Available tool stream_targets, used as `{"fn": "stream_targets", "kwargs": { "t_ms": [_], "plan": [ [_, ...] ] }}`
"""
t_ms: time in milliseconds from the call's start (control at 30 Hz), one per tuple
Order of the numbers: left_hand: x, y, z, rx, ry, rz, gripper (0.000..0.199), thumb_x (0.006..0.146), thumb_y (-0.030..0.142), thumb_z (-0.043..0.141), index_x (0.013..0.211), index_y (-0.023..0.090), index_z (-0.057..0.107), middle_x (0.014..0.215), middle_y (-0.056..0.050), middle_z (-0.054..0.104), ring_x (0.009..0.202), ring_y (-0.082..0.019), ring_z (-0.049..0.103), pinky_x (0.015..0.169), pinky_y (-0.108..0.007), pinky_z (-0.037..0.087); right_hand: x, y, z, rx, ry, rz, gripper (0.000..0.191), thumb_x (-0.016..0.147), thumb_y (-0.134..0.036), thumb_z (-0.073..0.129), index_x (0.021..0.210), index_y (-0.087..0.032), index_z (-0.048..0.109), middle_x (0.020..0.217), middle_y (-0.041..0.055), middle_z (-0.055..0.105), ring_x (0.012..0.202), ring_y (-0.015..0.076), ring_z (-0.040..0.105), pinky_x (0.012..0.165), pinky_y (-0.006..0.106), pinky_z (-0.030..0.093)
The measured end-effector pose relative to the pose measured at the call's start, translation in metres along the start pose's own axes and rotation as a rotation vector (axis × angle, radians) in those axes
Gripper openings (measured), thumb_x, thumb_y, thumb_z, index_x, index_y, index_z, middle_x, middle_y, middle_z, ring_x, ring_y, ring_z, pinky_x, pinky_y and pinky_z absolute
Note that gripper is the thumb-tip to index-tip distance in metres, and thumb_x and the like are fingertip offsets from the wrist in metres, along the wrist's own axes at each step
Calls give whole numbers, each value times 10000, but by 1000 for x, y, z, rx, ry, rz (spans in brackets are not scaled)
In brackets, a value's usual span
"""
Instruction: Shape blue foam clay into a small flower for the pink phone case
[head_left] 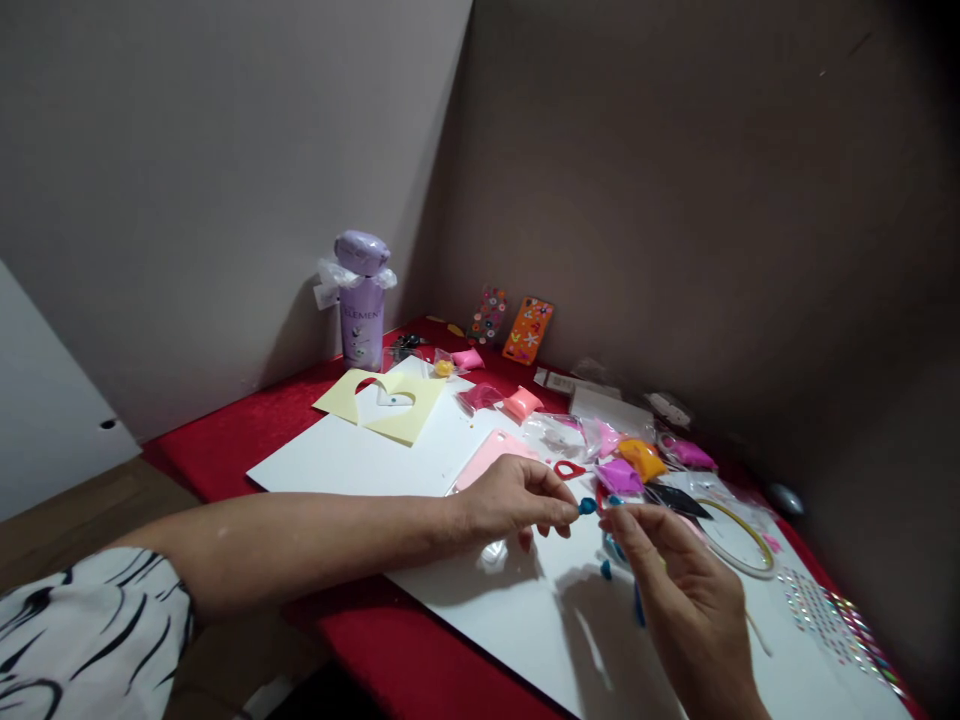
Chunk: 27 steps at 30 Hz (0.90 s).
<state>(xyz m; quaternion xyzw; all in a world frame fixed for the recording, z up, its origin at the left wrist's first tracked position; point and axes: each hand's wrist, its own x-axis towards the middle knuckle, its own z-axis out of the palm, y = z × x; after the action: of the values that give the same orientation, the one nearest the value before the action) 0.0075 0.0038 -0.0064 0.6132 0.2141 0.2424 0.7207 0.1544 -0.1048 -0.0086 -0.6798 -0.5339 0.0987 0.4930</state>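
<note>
Your view is dim, lit seemingly from above; the white board (pixel 330 462) is brightest, and your left hand (pixel 514 495) and right hand (pixel 686 590) throw soft shadows nearer you than the grip. Beyond it, the grey partition (pixel 675 200) darkens rightward into a black corner. Fine detail at your fingertips looks soft.
</note>
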Motion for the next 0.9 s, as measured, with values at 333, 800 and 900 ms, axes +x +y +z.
{"fn": "stream_targets", "kwargs": {
  "t_ms": [333, 800, 900],
  "plan": [
    [-4, -2, 2, 835, 210, 448, 67, 730, 179, 654, 674, 172, 692, 694, -17, 653, 781, -160, 517, 758, -286, 373, 21, 26, -17, -282, 175, -307, 139, 842, -339, 541, 800, -213, 579, 804, 32, 603, 765, 191, 555, 693, 303, 414],
    [-7, -14, 3, 1317, 171, 470, 79, 725, 298, 695, 723, 224, 724, 791, -34, 632, 857, -199, 461, 725, -342, 284, 34, 19, -39, -615, -418, -729, 50, 797, -209, 537, 793, -226, 584, 1084, 67, 569, 1034, 263, 480, 810, 435, 407],
    [-7, -14, 3, 1350, 156, 460, 80, 724, 296, 696, 712, 221, 721, 784, -36, 633, 847, -196, 457, 715, -342, 276, 33, 19, -40, -657, -458, -736, 174, 758, -164, 554, 895, -256, 607, 1168, 58, 550, 1139, 287, 427, 849, 481, 406]
  ]
}}
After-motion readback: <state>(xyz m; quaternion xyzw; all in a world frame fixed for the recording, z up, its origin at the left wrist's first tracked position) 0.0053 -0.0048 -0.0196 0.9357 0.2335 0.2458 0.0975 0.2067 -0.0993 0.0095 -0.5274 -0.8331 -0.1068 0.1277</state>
